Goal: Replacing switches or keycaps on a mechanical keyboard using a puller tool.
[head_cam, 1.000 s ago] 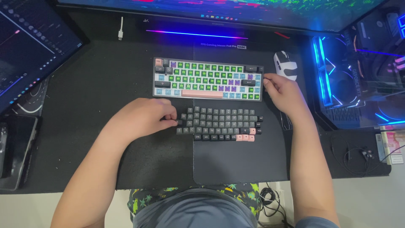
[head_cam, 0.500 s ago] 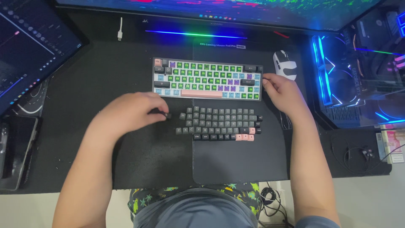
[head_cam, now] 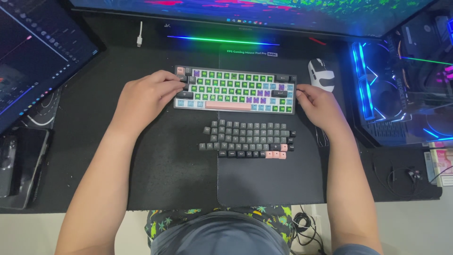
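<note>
Head view: left hand [head_cam: 144, 97] is curling its fingers onto the keyboard's [head_cam: 235, 89] top-left keys, apparently pinching one cap (grip partly hidden). Right hand [head_cam: 320, 105] is bracing the right edge, fingers bent against it. Keyboard is sitting mid-mat, almost all green and blue caps seated; loose grey keycaps [head_cam: 247, 138] are lying in rows just below it, none mounted.

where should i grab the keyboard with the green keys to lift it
Grip the keyboard by its two short ends, coming in from left and right. It lies flat and long across the mat; the left hand and right hand already sit at those ends. Its front edge faces loose keycaps.
</note>
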